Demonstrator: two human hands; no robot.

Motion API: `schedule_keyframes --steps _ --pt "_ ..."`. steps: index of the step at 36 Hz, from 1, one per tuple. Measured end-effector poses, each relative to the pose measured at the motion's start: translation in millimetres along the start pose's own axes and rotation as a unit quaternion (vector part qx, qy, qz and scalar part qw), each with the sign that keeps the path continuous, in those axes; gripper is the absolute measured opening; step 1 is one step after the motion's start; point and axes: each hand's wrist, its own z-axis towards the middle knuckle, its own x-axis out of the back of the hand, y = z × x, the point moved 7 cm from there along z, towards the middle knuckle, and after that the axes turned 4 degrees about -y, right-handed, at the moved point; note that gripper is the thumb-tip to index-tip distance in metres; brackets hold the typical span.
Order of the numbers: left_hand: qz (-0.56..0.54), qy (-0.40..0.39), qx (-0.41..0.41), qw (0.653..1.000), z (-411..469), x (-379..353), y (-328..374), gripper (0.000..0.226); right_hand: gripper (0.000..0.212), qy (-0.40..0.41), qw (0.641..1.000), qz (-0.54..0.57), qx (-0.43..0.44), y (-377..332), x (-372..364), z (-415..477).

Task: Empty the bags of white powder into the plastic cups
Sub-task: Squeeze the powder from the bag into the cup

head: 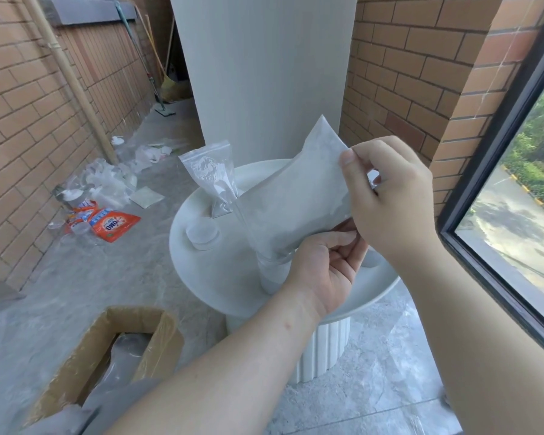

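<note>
Here's the pour. The large clear plastic bag of white powder (pixel 296 199) is tipped up over the near side of the round white table (pixel 220 277), its low end tucked into the clear plastic cup (pixel 274 274) standing there. The right hand (pixel 390 196) pinches the bag's raised edge between thumb and fingers, which looks meant to keep it steep so the powder slides down. The left hand (pixel 324 268) curls in at the cup's rim and pinches the bag's mouth, probably to steer the flow and stop spills. Most of the powder looks to be in the bag, so plenty remains.

Toward the table's far side a smaller clear zip bag (pixel 212 174) stands corner-down; whether it's in a cup, I can't tell. A low round plastic cup (pixel 201 235) sits at the table's left.
</note>
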Motion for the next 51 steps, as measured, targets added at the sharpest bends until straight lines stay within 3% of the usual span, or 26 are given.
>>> schedule_keyframes --steps 36,51 --pt "-0.001 0.01 -0.005 1.0 1.3 3.1 1.2 0.027 0.026 0.001 1.0 -0.007 0.009 2.2 0.0 -0.9" --pt "0.001 0.0 -0.009 1.0 2.5 2.5 1.1 0.04 0.026 -0.002 1.0 -0.018 0.01 2.1 -0.9 -1.3"
